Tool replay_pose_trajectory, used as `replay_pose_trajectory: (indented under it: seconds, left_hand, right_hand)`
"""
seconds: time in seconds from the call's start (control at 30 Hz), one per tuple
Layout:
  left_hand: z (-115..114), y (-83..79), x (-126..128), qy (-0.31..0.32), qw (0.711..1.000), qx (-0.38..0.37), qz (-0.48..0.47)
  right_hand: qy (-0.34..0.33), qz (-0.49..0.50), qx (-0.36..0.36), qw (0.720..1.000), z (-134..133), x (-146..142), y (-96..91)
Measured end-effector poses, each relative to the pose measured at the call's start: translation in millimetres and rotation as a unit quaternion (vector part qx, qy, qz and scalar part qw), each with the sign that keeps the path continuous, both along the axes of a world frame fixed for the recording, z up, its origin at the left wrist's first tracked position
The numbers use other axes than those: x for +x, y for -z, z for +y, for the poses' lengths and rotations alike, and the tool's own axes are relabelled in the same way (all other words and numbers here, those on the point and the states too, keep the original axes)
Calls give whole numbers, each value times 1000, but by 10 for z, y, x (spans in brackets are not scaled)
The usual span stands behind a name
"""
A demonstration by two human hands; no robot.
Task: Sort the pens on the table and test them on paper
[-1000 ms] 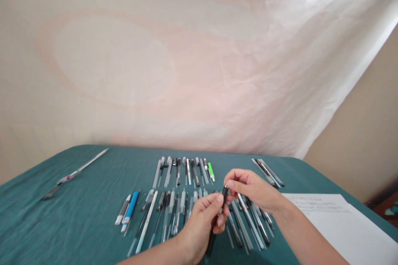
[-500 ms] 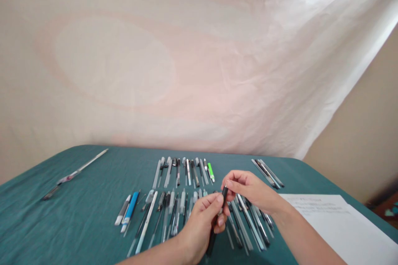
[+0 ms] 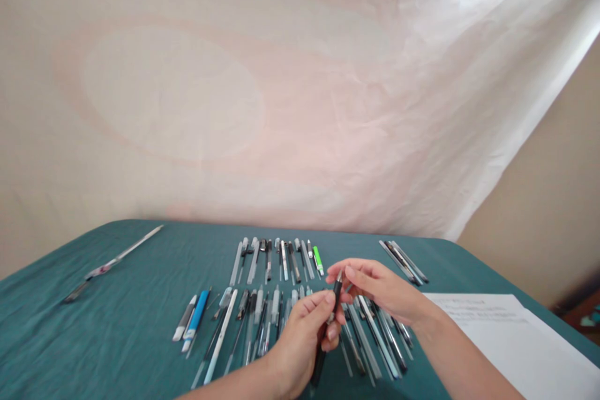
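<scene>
A black pen [image 3: 327, 329] stands tilted above the teal table [image 3: 117, 331]. My left hand [image 3: 302, 340] is wrapped around its lower barrel, thumb pressed near the middle. My right hand [image 3: 377, 287] pinches the pen's top end between thumb and fingertips. Below both hands lie rows of pens [image 3: 255, 319] side by side on the cloth, several of them hidden under my hands.
A second row of pens with a green one [image 3: 318, 259] lies farther back. A small bunch of pens [image 3: 403, 260] sits at the right rear, white paper [image 3: 506, 337] at the right, and a long thin tool [image 3: 112, 260] at the far left. A pale sheet hangs behind.
My right hand has slid slightly left and down along the pen's top, its fingers spreading a little. My left hand keeps its grip in nearly the same place.
</scene>
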State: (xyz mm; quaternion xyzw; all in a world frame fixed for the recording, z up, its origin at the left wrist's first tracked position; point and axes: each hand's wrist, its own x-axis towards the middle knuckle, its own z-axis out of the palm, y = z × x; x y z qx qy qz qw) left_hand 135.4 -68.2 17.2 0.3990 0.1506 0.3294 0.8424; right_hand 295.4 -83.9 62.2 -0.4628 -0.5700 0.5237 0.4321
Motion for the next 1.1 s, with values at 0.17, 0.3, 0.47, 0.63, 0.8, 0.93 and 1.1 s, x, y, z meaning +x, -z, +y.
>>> replay_pose_trajectory:
  seconds: [0.17,0.3,0.47,0.63,0.8,0.93,1.1]
  left_hand:
    - [10,17,5,-4,1000,1,3]
    - [23,19,5,-6,1000,-5,-4]
    - [40,9,9,-9,1000,-2,-4]
    - [34,15,13,-8,1000,-12,0]
    - [49,14,11,-15,1000,-8,-3]
    - [52,19,18,-18,1000,-10,2]
    - [45,37,31,-29,999,-16,0]
  right_hand:
    - [18,7,3,1000,21,-17,28]
    - [35,19,1,999,24,-51,43]
    - [31,38,-19,999,34,-44,50]
    - [68,40,5,997,58,-45,110]
    - [25,54,-24,998,53,-98,97]
    - [47,48,-20,998,62,-114,127]
    - [73,47,-21,996,67,-112,153]
